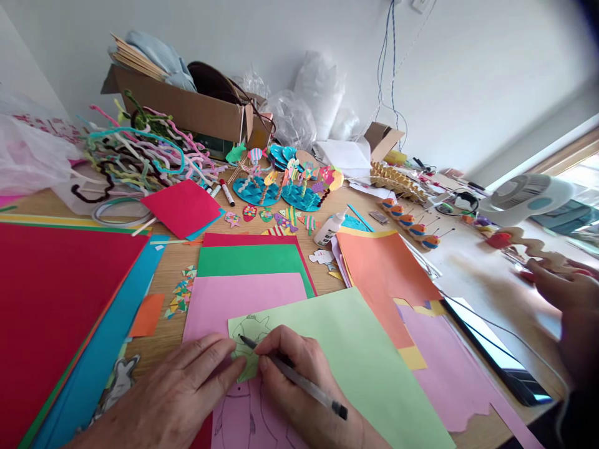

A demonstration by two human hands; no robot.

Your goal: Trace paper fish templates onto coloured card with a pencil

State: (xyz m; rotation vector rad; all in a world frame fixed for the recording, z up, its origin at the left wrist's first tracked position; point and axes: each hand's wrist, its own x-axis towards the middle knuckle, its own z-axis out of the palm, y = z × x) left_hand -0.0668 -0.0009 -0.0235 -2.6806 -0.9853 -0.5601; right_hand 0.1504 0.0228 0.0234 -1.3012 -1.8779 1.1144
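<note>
My right hand (299,374) is closed round a pen (306,385) with a clear barrel and black end cap. Its tip touches a pencil-thin fish outline (255,327) at the upper left corner of a light green sheet (355,355). My left hand (201,374) lies flat with fingers stretched out, the fingertips on the corner of that sheet beside the drawing. Underneath is a pink sheet (248,290) with more line drawings near its lower end. Green (248,259) and red paper lie below the pink one.
Red and blue sheets (60,299) are stacked left. A glue bottle (329,229), paper fish cut-outs, blue craft bases (299,196) and pipe cleaners (140,156) stand behind. Orange paper (388,268) and a phone (496,349) lie right. Another person's hand (561,284) holds a wavy piece.
</note>
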